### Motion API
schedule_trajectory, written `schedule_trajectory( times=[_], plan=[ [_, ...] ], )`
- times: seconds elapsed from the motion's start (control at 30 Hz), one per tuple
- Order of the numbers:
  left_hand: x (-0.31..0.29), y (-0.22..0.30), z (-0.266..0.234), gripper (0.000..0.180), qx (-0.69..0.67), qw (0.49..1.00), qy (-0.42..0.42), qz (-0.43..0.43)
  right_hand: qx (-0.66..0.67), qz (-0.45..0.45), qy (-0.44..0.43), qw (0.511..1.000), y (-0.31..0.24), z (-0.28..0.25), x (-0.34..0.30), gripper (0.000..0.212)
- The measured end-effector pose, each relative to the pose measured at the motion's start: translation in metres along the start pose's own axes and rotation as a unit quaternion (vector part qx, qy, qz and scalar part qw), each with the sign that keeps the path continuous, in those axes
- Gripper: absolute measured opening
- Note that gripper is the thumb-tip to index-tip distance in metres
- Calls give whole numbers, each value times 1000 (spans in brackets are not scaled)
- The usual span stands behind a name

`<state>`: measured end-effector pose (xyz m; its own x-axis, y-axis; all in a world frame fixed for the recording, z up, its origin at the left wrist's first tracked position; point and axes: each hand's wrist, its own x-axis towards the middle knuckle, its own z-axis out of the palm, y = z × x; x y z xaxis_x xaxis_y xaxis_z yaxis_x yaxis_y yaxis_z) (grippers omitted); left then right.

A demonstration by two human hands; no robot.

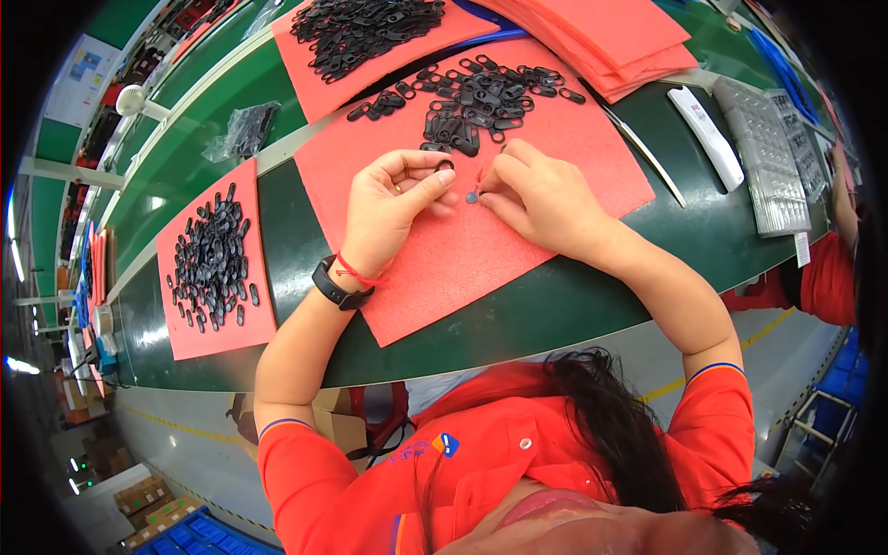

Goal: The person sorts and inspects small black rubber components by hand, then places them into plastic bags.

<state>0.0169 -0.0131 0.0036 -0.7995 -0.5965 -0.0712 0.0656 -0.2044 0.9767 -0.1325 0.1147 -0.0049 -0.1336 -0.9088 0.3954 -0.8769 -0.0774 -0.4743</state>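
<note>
My left hand (pixel 393 202) is closed around a small black plastic part (pixel 445 166), whose looped end pokes out between thumb and forefinger. Close beside it, my right hand (pixel 548 199) has its fingers pinched together. At its fingertips is a small grey round disc (pixel 471 197) with thin red wire showing above it. Both hands are over a pink foam sheet (pixel 421 296). Just beyond them lies a loose heap of black looped plastic parts (pixel 481 104). My fingers hide most of what each hand holds.
On the left, another pink sheet (pixel 190 347) carries many small black oval pieces (pixel 213 259). A further black heap (pixel 361 32) lies at the back. Stacked pink foam (pixel 601 37), a white tool-like strip (pixel 708 139) and clear trays (pixel 763 162) sit to the right.
</note>
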Motion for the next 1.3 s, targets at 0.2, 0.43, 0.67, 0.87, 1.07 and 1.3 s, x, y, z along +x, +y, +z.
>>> schedule_trajectory(
  times=[0.2, 0.43, 0.67, 0.87, 1.07, 1.3],
  plan=[
    [2, 0, 2, 24, 50, 998, -26, -17, 28, 28, -18, 999, 3, -5, 1, 15],
    [-3, 4, 14, 22, 112, 993, -7, -33, -29, 28, -24, 999, 6, -2, -5, 18],
    [-8, 5, 17, 25, 46, 998, 4, -44, 19, 39, -46, 998, 4, -4, -3, 17],
    [-2, 5, 17, 24, 43, 998, -3, -44, 181, 6, 83, 980, 4, -6, 1, 10],
    [-5, 3, 19, 22, 32, 998, -5, -52, 175, -15, 102, 979, 3, -10, 1, 5],
    [-8, 4, 18, 23, 37, 999, -1, -38, 456, 156, -18, 876, 2, -13, 5, 17]
  ],
)
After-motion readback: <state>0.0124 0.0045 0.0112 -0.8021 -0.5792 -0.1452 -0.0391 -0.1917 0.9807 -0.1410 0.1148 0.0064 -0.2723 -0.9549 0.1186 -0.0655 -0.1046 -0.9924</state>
